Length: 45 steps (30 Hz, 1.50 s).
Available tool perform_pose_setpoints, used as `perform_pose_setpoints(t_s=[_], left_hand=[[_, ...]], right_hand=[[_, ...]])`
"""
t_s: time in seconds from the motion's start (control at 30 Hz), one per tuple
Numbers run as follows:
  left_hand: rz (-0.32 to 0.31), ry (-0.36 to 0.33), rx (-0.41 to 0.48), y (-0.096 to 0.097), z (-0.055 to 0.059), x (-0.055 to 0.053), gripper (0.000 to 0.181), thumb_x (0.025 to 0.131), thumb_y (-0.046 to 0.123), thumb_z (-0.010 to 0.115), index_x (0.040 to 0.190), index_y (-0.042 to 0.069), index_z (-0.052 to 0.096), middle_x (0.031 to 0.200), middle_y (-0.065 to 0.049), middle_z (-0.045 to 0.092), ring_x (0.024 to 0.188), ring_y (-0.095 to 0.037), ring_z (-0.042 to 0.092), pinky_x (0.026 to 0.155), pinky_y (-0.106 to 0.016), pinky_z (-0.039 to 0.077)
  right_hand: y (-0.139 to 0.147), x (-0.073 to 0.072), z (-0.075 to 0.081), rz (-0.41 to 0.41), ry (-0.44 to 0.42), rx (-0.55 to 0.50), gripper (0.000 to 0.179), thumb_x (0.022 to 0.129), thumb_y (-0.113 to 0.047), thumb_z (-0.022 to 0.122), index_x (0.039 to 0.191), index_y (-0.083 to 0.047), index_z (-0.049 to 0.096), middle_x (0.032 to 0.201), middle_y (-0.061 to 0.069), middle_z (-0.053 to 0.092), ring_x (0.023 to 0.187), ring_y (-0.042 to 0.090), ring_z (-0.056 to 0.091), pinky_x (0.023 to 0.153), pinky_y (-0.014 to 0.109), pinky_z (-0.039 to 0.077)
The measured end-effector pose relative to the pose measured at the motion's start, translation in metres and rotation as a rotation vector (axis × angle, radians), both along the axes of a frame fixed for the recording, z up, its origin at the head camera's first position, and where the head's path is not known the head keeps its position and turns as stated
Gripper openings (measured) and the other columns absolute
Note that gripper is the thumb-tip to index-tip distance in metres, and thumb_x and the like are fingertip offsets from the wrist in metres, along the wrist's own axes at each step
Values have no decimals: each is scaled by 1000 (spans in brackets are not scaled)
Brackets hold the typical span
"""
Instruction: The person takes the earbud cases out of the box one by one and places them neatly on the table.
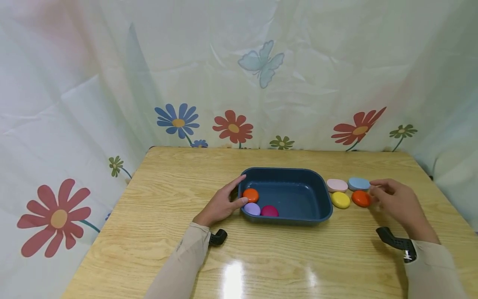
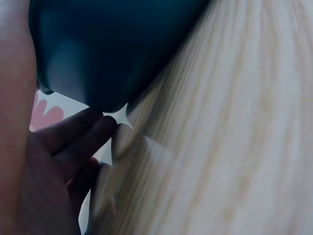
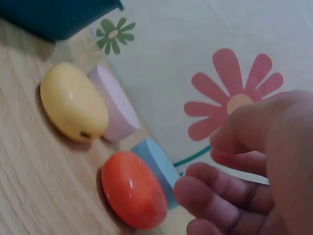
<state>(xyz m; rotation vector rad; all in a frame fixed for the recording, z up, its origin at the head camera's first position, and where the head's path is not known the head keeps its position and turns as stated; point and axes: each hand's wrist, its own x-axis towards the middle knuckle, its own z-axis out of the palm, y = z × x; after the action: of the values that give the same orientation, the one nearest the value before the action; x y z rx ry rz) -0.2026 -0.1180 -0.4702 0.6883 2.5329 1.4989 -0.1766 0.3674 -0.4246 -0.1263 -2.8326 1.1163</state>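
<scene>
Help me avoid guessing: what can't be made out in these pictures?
Head: some fingers of the left hand, hidden beneath it.
Left wrist: the tray contents, hidden by its outer wall.
Right wrist: most of the tray, cut off by frame edges.
Right wrist: part of the blue piece, behind the orange-red piece.
Right wrist: what the dark mark on the yellow piece is; too small.

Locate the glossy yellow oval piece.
In the head view, the yellow piece lies right of the dark blue rectangular tray, just left of the glossy red-orange oval.
</scene>
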Motion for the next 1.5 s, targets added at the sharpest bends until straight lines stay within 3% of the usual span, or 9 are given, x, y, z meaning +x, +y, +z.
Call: perform_pose_setpoints(t_s=[0.17,0.33,0.53,0.8,0.93,1.1,1.23,1.33,1.5], left_hand=[[0,0,3,0,0,0,69,98,40,65,157,42,29,161,12,28,148,-17,26,119,-48,24],[0,4,1,0,0,0,69,98,40,66,156,44,28,161,12,27,148,-16,26,119,-47,25],[2,11,1,0,4,2,69,98,40,66,156,42,29,161,11,28,147,-16,27,119,-46,25],[3,16,18,-1,-3,-3,68,98,39,66,156,44,31,159,15,29,147,-14,27,118,-46,25],[2,16,26,-1,-3,-3,69,97,37,67,156,41,32,160,13,30,147,-16,27,118,-47,25],[5,18,34,-2,-3,-3,69,97,37,67,157,39,33,160,12,30,147,-16,28,118,-46,25],[-2,22,39,-2,-4,-3,68,98,37,67,156,39,33,160,12,30,147,-16,28,119,-46,25],[-2,25,40,-2,-5,-4,67,98,37,66,156,40,33,159,14,30,147,-14,28,119,-45,25],[6,24,46,-2,-7,-7,66,98,38,67,155,42,34,158,18,31,146,-9,28,118,-41,25]], right_hand=[[-7,-1,2,9,27,-96,50,105,-36,52,134,5,56,100,9,67,78,12,62,62,26,56],[-16,-2,5,55,32,-125,51,104,-38,55,135,2,57,101,-4,66,83,4,59,66,21,55],[-32,-5,10,126,13,-153,53,103,-41,54,136,1,55,108,7,69,88,2,62,71,13,51],[-57,-14,13,272,40,-217,47,105,-33,54,133,3,56,104,8,71,85,13,68,68,25,57],[-74,-17,17,362,66,-194,39,105,-26,55,131,3,58,102,14,70,82,21,67,63,30,56],[-96,-17,25,399,73,-196,35,105,-24,56,130,0,60,104,18,68,83,18,67,67,31,57],[-111,-17,30,436,67,-131,37,104,-27,57,131,-2,60,106,17,67,86,19,68,67,31,56],[-122,-17,34,493,49,-90,39,104,-27,58,134,-2,59,106,15,67,88,24,68,67,33,56],[-143,-20,38,598,-21,-109,37,103,-24,60,133,-3,59,103,13,67,87,29,65,71,32,56]])
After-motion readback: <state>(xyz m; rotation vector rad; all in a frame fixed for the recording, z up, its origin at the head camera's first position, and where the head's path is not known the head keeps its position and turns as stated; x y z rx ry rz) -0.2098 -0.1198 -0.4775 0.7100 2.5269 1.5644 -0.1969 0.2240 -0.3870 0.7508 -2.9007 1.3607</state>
